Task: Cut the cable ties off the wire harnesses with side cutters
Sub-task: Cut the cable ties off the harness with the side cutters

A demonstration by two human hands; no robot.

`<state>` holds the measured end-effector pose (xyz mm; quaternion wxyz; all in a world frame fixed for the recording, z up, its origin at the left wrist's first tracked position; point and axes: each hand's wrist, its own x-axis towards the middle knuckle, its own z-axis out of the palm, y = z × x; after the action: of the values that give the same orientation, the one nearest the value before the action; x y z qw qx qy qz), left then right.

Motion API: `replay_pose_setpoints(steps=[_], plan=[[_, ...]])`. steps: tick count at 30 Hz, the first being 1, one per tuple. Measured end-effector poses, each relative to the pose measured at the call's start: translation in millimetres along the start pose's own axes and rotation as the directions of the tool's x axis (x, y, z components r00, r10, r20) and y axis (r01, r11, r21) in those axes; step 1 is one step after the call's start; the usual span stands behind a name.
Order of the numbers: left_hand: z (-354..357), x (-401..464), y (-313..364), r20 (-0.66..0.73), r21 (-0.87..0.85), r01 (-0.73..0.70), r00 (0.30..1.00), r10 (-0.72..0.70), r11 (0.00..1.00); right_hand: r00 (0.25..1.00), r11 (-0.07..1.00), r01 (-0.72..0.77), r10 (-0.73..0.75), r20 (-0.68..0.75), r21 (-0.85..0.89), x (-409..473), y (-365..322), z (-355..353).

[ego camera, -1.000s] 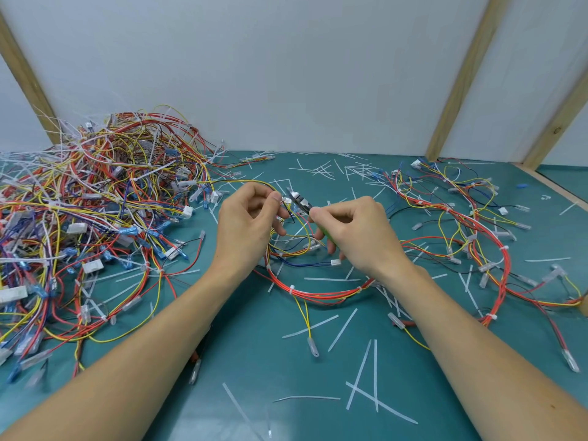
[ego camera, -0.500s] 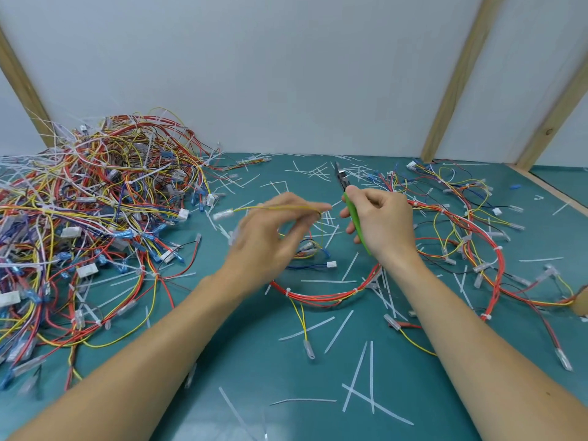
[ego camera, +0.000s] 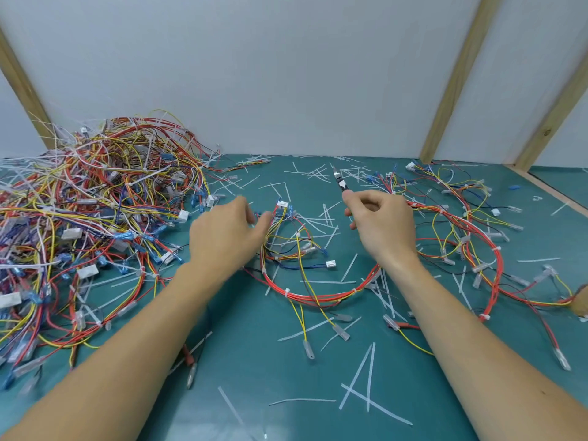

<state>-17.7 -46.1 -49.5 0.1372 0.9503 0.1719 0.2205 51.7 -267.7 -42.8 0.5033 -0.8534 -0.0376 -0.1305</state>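
1. Wire harness point(ego camera: 305, 275) lying in a loop on the green table point(ego camera: 286, 377), just beyond and beneath the left fingertips, its red run curving back under the right wrist.
2. Small white cable ties point(ego camera: 287, 292) spaced along that red run, nearer than both sets of fingers.
3. Left hand point(ego camera: 222, 240) spread over the loop's left edge, fingers loosely extended and blurred, gripping nothing visible; actual contact with the wires not clear.
4. Right hand point(ego camera: 381, 224) curled round the side cutters point(ego camera: 339, 179), tips poking up past the knuckles, away from the harness.
5. Big tangled pile of wires point(ego camera: 95, 218) left of the left fingers.
6. More harnesses point(ego camera: 471, 237) right of the right fingers.
7. Cut tie strips point(ego camera: 366, 389) scattered all around.
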Motion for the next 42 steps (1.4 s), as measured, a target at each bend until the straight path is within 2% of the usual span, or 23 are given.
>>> replay_pose_setpoints(steps=[2, 5, 9, 11, 13, 15, 16, 18, 20, 21, 24, 27, 29, 31, 32, 34, 37, 39, 41, 42], plan=[[6.5, 0.9, -4.9, 0.154, 0.095, 0.025, 0.987, -0.039, 0.995, 0.999, 0.997, 0.016, -0.018, -0.029, -0.075, -0.3, 1.2, 0.2], [12.0, 2.4, -6.0, 0.260, -0.003, 0.039, 0.965, -0.037, 0.999, 0.995, 0.977, 0.076, -0.089, -0.056, -0.200, -0.9, 4.3, 0.5], [8.9, 5.0, -3.2, 0.382, -0.080, 0.066, 0.924, -0.031, 0.995, 0.990, 0.929, 0.124, -0.140, -0.021, -0.348, 1.6, 12.5, 0.6], [7.9, 4.2, -2.2, 0.363, -0.152, 0.097, 0.931, -0.035, 0.984, 0.989, 0.896, 0.134, -0.145, 0.006, -0.423, 2.4, 16.2, 1.2], [4.2, 4.7, -1.7, 0.223, -0.327, 0.104, 0.974, -0.030, 0.939, 0.990, 0.861, 0.141, -0.133, 0.051, -0.489, 2.2, 19.6, 2.3], [-1.2, 8.6, -0.9, 0.046, -0.564, 0.062, 0.998, -0.044, 0.823, 0.990, 0.833, 0.139, -0.116, 0.076, -0.536, 1.9, 21.6, 3.1], [-4.3, 11.3, -0.7, 0.000, -0.698, 0.062, 0.996, -0.086, 0.713, 0.991, 0.824, 0.135, -0.111, 0.077, -0.551, 2.1, 22.2, 3.4], [-12.6, 16.3, 0.0, 0.067, -0.914, 0.146, 0.975, -0.213, 0.378, 0.991, 0.809, 0.131, -0.109, 0.072, -0.573, 2.7, 23.6, 4.5], [-20.3, 19.7, -2.7, 0.234, -0.967, 0.249, 0.949, -0.212, 0.047, 0.990, 0.798, 0.141, -0.117, 0.079, -0.586, 2.5, 23.8, 6.2], [-22.9, 20.7, -4.8, 0.296, -0.955, 0.290, 0.943, -0.154, -0.065, 0.988, 0.790, 0.153, -0.119, 0.096, -0.594, 2.0, 24.0, 6.8], [-26.3, 20.3, -8.8, 0.351, -0.898, 0.341, 0.936, 0.014, -0.277, 0.980, 0.778, 0.182, -0.096, 0.172, -0.601, -2.1, 22.6, 9.6], [-26.5, 19.0, -7.1, 0.344, -0.847, 0.332, 0.938, 0.048, -0.416, 0.963, 0.851, 0.261, -0.200, 0.179, -0.456, -6.8, 11.1, 9.5], [-26.8, 21.0, -6.7, 0.355, -0.811, 0.319, 0.935, 0.022, -0.490, 0.936, 0.931, 0.333, -0.307, 0.172, -0.148, -13.7, -3.4, 7.3], [-25.7, 24.0, -9.9, 0.380, -0.780, 0.298, 0.924, -0.038, -0.550, 0.888, 0.949, 0.281, -0.313, 0.337, 0.140, -23.3, -18.3, 6.1], [-24.4, 25.8, -12.3, 0.391, -0.772, 0.283, 0.917, -0.073, -0.570, 0.837, 0.945, 0.276, -0.326, 0.439, 0.176, -29.0, -22.7, 7.5], [-21.7, 28.9, -17.2, 0.399, -0.781, 0.263, 0.908, -0.127, -0.567, 0.750, 0.930, 0.359, -0.339, 0.568, 0.082, -37.3, -24.4, 12.9], [-20.6, 31.7, -21.2, 0.409, -0.781, 0.257, 0.899, -0.155, -0.570, 0.727, 0.824, 0.518, -0.281, 0.627, -0.232, -33.7, -16.3, 13.9], [-21.5, 32.7, -24.6, 0.406, -0.769, 0.246, 0.901, -0.153, -0.590, 0.766, 0.750, 0.540, -0.248, 0.594, -0.383, -28.6, -13.7, 9.3], [-22.4, 32.7, -26.8, 0.392, -0.776, 0.241, 0.908, -0.147, -0.582, 0.852, 0.663, 0.507, -0.288, 0.437, -0.552, -21.7, -12.0, 4.2], [-22.6, 32.3, -27.2, 0.385, -0.783, 0.244, 0.913, -0.137, -0.572, 0.889, 0.651, 0.458, -0.320, 0.329, -0.605, -18.7, -11.6, 1.2]])
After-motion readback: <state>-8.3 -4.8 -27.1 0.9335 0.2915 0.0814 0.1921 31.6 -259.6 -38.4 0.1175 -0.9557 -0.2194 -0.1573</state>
